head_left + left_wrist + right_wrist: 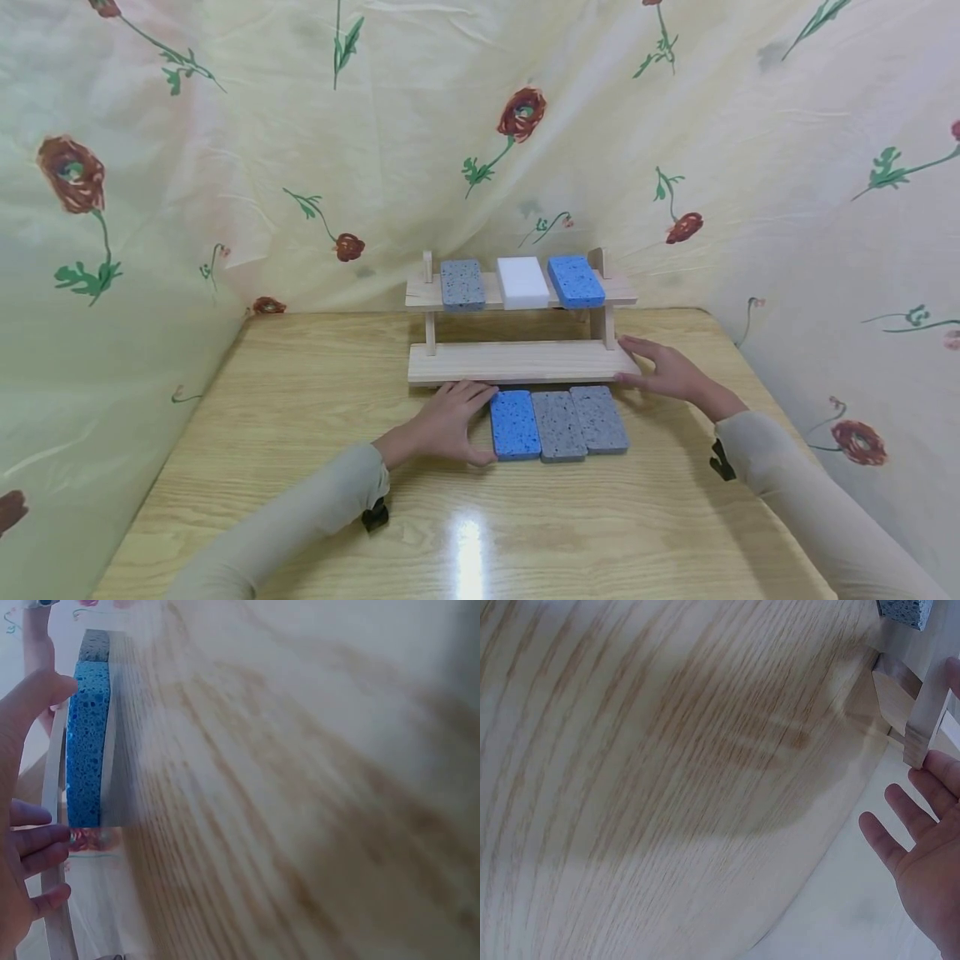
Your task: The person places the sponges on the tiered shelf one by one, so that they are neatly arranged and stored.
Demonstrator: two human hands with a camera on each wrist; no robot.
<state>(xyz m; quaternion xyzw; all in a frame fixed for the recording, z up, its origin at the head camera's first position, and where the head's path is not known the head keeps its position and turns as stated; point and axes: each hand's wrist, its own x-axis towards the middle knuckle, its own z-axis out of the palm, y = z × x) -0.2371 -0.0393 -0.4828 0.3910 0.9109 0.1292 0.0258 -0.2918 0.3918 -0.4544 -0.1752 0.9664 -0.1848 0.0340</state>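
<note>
Blue sponge lies on the tabletop, left of two grey sponges. Left hand beside it, right hand at the wooden rack's right end, both grips spread apart; light, even pressure should prevent skewing.

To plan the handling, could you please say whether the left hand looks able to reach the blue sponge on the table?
Likely yes: the left hand is close beside the blue sponge, and nothing visible stands between them.
</note>
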